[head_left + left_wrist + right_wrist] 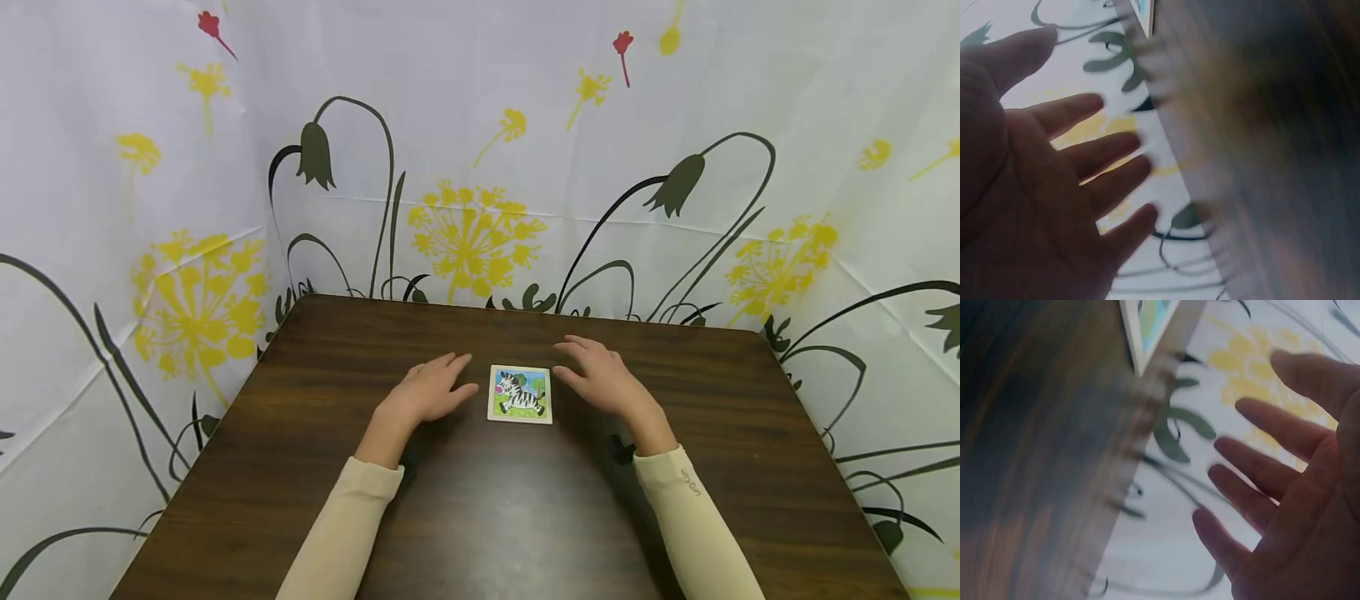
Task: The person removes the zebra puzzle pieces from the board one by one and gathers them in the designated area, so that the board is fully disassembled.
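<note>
Left hand (423, 393): bare, left of the frame's middle; its fingers (1100, 151) lie apart and gently bent, with gaps between them in the left wrist view.
Right hand (606, 381): bare, right of the frame's middle; its fingers (1254, 464) are likewise apart and loosely bent, the thumb held away from the rest.
Zebra panel (520, 395): a flat, nearly square piece at the centre of the frame, between the two hands; the left thumb tip is near its left edge, the right thumb tip just beside its upper right corner.
Panel border: pale and smooth, framing a striped zebra on green, with blue sky and a tree; whether it is a raised tray around an inset picture cannot be told.
Wrists: a dark band (620, 450) shows beneath the right one.
Sleeves: cream, close-fitting cloth; the left sleeve (337, 533) enters at lower left, the right sleeve (697, 525), with small dark lettering near its cuff, at lower right.
Desk (517, 517): dark brown with streaked wood grain, a pale sheen at lower centre.
Backdrop (450, 50): white creased fabric across the top and both sides, printed with yellow flower heads, drooping grey-green bells and small red blooms.
</note>
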`<state>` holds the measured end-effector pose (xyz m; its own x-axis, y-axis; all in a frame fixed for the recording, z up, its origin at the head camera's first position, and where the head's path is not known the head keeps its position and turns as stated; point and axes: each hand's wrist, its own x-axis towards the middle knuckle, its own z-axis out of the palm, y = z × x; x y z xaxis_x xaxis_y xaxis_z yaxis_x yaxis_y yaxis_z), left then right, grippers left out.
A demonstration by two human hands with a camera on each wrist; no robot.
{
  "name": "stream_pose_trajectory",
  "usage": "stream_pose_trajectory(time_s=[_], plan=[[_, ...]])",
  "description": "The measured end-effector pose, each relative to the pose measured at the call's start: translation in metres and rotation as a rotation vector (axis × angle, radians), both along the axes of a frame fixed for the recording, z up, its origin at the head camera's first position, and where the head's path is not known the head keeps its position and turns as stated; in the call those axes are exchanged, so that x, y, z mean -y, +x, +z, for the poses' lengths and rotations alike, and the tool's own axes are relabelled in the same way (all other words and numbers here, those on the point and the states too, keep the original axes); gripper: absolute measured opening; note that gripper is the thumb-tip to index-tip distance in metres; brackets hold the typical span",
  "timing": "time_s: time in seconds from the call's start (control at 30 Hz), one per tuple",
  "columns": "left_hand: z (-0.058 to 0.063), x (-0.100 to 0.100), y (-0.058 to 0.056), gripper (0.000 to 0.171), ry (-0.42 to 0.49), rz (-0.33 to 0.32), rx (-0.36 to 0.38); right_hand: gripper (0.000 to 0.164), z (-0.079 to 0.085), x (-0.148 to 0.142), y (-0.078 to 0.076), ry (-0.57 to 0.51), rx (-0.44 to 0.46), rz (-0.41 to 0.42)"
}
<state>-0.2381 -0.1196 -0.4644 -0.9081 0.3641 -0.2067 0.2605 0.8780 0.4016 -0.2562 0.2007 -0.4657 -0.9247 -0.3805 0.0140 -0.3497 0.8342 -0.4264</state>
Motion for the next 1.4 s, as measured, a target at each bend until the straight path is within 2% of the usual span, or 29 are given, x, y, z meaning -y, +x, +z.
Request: stream_pose_trajectory(time_s=[0.17,0.37,0.63,0.83,1.07,1.17,1.27,1.4], plan=[[-0.009,-0.024,-0.001,0.067,-0.008,-0.029,0.068,0.044,-0.006,0.030,-0.011,0.005,0.111,0.115],[-0.016,-0.042,0.004,0.065,-0.012,-0.099,0.081,0.036,-0.012,0.055,-0.023,0.066,0.192,0.127],[-0.022,-0.044,0.003,0.066,-0.002,-0.113,0.096,0.035,-0.023,0.070,-0.037,0.084,0.233,0.130],[-0.026,-0.040,0.003,0.065,-0.011,-0.109,0.106,0.036,-0.030,0.077,-0.039,0.065,0.252,0.116],[-0.025,-0.036,0.003,0.062,-0.044,-0.115,0.095,0.036,-0.029,0.082,-0.037,0.069,0.245,0.124],[-0.023,-0.036,0.005,0.062,-0.054,-0.114,0.101,0.036,-0.028,0.083,-0.038,0.109,0.222,0.149],[-0.021,-0.037,0.007,0.063,-0.071,-0.111,0.103,0.035,-0.025,0.084,-0.038,0.207,0.150,0.191],[-0.019,-0.040,0.009,0.064,-0.108,-0.101,0.098,0.034,-0.020,0.084,-0.041,0.390,-0.020,0.296]])
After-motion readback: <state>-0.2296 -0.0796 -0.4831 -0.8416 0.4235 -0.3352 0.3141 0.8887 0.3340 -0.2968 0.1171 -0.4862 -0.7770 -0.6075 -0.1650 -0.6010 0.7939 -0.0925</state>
